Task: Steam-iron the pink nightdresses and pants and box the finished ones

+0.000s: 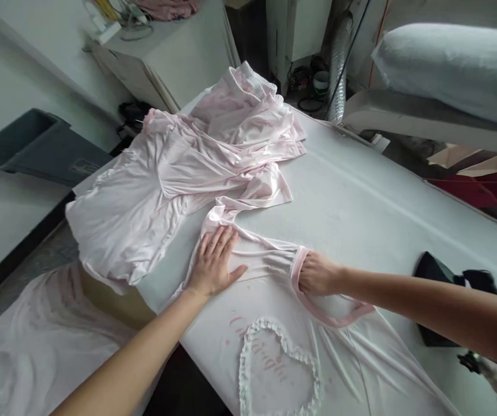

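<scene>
- Lower left of the frame: a second pale pink garment (36, 341) hangs below the counter's edge. The heap above overhangs that same edge, and I judge a tug could drag it off.
- Left of centre: a crumpled pile of pink garments (179, 173) lies on the white padded counter (361, 202), touching the piece being worked. Any pull on that piece may carry the pile along.
- Centre: the left hand (213, 263) lies flat, fingers spread, pressing the shoulder of the pink nightdress (274, 346), gripping nothing. If it lifts, the thin cloth could bunch again.
- Centre right: the right hand (317, 274) is tucked inside the neckline, its fingers hidden, so its grip cannot be told. A hard stretch could distort the trim.
- Lower right: a dark iron (438, 289) sits just beside the right forearm; an elbow slip risks contact.
</scene>
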Tool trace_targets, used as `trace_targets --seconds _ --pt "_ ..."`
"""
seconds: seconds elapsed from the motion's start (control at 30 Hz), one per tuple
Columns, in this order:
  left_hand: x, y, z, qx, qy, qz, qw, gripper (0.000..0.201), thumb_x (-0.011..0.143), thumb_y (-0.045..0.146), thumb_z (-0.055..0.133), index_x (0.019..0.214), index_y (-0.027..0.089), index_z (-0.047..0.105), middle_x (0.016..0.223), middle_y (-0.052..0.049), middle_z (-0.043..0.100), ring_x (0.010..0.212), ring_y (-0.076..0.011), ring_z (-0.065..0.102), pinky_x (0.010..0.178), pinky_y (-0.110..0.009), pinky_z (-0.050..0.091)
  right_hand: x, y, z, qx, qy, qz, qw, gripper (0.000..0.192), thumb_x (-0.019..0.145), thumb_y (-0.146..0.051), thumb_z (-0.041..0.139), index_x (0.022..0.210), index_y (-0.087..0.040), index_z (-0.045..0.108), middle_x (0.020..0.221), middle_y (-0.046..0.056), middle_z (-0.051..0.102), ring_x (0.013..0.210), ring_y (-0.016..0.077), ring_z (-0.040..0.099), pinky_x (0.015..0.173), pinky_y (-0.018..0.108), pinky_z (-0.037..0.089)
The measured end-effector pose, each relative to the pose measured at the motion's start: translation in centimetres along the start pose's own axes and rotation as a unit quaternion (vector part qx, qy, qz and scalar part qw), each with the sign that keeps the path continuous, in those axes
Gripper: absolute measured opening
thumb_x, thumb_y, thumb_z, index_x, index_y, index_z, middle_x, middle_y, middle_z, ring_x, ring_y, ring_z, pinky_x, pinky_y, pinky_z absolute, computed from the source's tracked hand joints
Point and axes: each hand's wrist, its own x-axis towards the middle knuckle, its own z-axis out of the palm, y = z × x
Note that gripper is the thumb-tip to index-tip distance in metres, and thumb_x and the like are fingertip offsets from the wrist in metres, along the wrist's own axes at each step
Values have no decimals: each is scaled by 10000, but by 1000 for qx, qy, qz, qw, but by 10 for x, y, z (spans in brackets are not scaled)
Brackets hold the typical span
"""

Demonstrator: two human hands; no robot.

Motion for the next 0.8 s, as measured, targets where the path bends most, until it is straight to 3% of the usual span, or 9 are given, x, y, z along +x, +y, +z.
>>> trace_targets --seconds 0.13,0.2,0.3,0.4,0.5,0.53,0.6,0.7,0.8 --pt "24 8 -3 7 -15 -132 991 803 952 637 475 1613 206 325 1686 -149 267 1566 -354 190 1254 -616 99 -43 -47 -29 -98 77 197 973 536 1002 -273 456 1517 -131 487 1560 168 487 1476 314 416 1211 525 360" --pt "38 6 -6 -3 -6 -188 982 764 969 628 458 1601 213 349 1686 -160 262 1563 -374 181 1235 -650 103 -30 -87 -19 -98 121 289 944 654 1003 -371 480 1588 -105 357 1626 189 373 1532 342 308 1227 547 338" --pt "61 -5 -16 -38 0 -251 967 749 1008 613 399 1589 144 344 1665 -212 288 1544 -400 199 1189 -715 119 19 -122 8 -41 135 260 955 683 1017 -450 444 1603 -121 323 1653 160 325 1563 314 232 1267 524 269" --pt "75 -17 -33 -65 -16 -263 963 742 1024 591 387 1551 69 364 1647 -233 310 1519 -404 239 1155 -751 157 47 -103 10 -19 161 337 927 602 1037 -364 372 1585 -115 360 1657 154 323 1569 286 218 1285 516 187" --pt "67 -18 -44 -67 15 -262 963 716 1007 531 462 1502 16 409 1607 -261 369 1481 -409 320 1162 -717 215 9 -64 -23 -37 231 485 842 571 1027 -296 338 1554 -88 400 1654 179 326 1565 285 229 1268 519 205" --pt "59 -15 -44 -68 43 -233 969 663 1015 488 451 1489 25 437 1576 -253 425 1459 -386 372 1176 -673 248 -18 -56 -37 -60 264 507 818 569 1022 -297 336 1547 -90 408 1649 184 337 1562 285 234 1261 523 215" --pt "41 -2 -35 -96 54 -80 991 537 1041 411 373 1441 89 531 1486 -197 558 1398 -304 486 1189 -532 330 -79 -48 -60 -127 336 543 759 589 1020 -338 334 1550 -88 394 1638 205 348 1556 303 236 1245 549 229" --pt "35 26 -12 -139 -71 208 966 497 1056 351 284 1393 210 620 1480 -104 593 1424 -223 484 1202 -420 343 -154 -51 -77 -189 366 638 651 687 1013 -475 351 1556 -55 358 1573 277 409 1487 393 336 1177 613 296" --pt "72 54 2 -113 -140 262 948 504 1041 398 360 1490 260 544 1632 -73 402 1548 -248 285 1263 -479 205 -189 -53 -90 -165 285 721 610 707 993 -551 397 1526 -88 416 1423 288 555 1292 410 540 1054 578 416"
